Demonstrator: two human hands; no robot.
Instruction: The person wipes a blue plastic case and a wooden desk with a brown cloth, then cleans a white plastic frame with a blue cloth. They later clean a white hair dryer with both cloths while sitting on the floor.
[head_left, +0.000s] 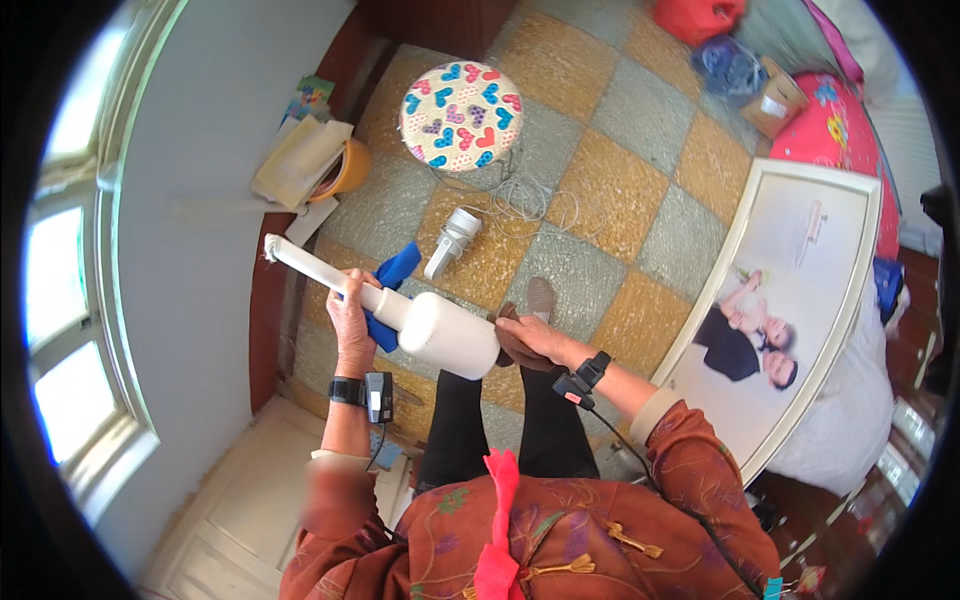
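My left hand (352, 319) is closed around the narrow neck of a white plastic bottle-shaped object (450, 334), with a blue cloth (401, 266) hanging beneath the fingers. A long white tube (307, 262) reaches from the neck to the upper left and ends in a frayed white tip. At the wide end, my right hand (532, 337) holds a brown cloth (514, 341) against or close beside the base; exact contact there cannot be told. The object lies tilted across the front of my body, above my legs.
On the tiled floor stand a round stool with a heart-patterned cover (461, 116), a grey-white handheld appliance (454, 240) and its coiled cord (525, 206). Left, papers lie on an orange bucket (352, 171). Right, a large framed photograph (795, 247) leans near a cardboard box (772, 97).
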